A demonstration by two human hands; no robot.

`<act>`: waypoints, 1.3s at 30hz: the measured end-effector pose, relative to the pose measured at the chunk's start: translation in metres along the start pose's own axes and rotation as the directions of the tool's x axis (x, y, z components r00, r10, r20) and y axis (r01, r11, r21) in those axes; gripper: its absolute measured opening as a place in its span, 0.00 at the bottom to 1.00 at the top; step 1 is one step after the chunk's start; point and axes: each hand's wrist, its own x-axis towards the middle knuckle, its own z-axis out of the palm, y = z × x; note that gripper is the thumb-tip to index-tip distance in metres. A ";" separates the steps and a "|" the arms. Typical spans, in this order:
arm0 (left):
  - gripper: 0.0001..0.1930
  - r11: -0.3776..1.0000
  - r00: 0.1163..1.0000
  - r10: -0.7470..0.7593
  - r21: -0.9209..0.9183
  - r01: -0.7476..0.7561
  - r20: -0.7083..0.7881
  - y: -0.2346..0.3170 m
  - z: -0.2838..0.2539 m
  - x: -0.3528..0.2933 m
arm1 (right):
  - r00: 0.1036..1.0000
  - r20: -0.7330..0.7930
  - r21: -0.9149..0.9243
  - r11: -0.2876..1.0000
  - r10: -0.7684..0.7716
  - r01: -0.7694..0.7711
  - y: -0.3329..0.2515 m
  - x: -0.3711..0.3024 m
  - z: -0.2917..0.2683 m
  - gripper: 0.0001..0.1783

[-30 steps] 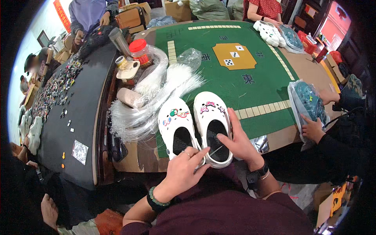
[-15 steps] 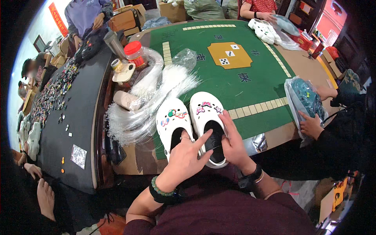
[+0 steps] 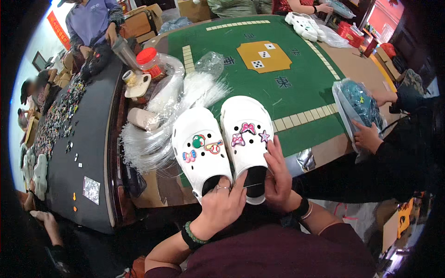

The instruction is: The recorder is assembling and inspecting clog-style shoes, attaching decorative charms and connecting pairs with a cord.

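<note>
Two white clogs stand side by side, toes up and facing away, lifted close to me. The left clog (image 3: 194, 127) bears a pink-and-blue bow, a green charm and a baseball charm. Pink bow charms and a star decorate the right clog (image 3: 247, 111). My left hand (image 3: 221, 206) has fingers inside the left clog's opening, its index finger against the right clog. My right hand (image 3: 279, 178) grips the right clog along its outer side, the thumb partly hidden. A thin pale strand crosses the right clog's dark opening.
Bundled clear plastic strands (image 3: 148, 148) lie left on the green table mat (image 3: 301, 92), near a red-lidded jar (image 3: 150, 62). On the right, another person's hands hold a bagged teal clog (image 3: 359, 102). Many small charms (image 3: 62, 111) cover the dark left table (image 3: 92, 148).
Both clogs have risen and tilted, showing more of their tops. My left index finger has drawn back from the right clog's opening to its near edge. The view has shifted slightly.
</note>
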 end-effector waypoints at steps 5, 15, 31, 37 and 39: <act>0.24 0.998 0.999 0.042 0.041 -0.042 0.011 0.002 -0.002 -0.006 | 0.997 -0.032 -0.025 0.997 -0.070 0.070 0.000 -0.006 0.001 0.33; 0.21 0.989 0.989 0.130 0.079 -0.124 -0.067 0.001 0.003 -0.015 | 0.985 -0.077 -0.042 0.988 -0.153 0.150 0.000 -0.015 0.003 0.34; 0.23 0.990 0.989 0.136 0.055 -0.132 -0.066 0.000 0.004 -0.015 | 0.989 -0.069 0.021 0.991 -0.132 0.133 -0.001 -0.017 0.003 0.37; 0.23 0.992 0.992 0.118 0.049 -0.115 -0.050 0.000 0.002 -0.013 | 0.992 -0.063 0.011 0.993 -0.113 0.114 0.000 -0.016 0.003 0.36; 0.24 0.993 0.992 0.113 0.045 -0.110 -0.062 0.000 0.004 -0.013 | 0.993 -0.064 0.008 0.994 -0.104 0.105 -0.001 -0.015 0.002 0.36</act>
